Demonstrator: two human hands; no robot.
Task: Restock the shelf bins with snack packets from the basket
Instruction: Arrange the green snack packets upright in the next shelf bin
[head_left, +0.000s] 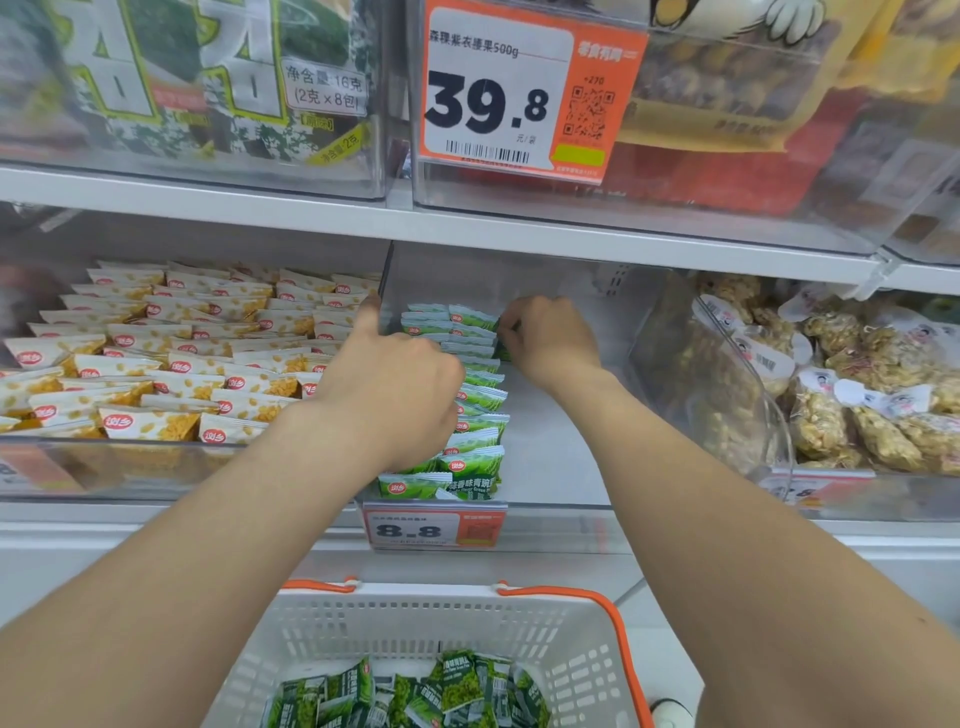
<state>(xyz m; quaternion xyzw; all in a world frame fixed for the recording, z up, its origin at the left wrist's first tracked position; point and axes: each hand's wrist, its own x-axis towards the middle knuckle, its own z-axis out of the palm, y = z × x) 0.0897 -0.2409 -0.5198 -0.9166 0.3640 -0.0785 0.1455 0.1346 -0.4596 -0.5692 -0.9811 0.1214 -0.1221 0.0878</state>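
Shelf bin (561, 441) half full: right hand (550, 338) pinches a packet (501, 354) at back, left hand (395, 384) curled over the row (480, 395), grip unclear; row may topple sideways.

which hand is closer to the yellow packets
Left. The left hand is beside the yellow packets, on the green row; the right hand is farther right, at that row's back.

A person's two arms show bare from elbow to wrist, ending in a bare left hand (395, 384) and a bare right hand (550, 338).
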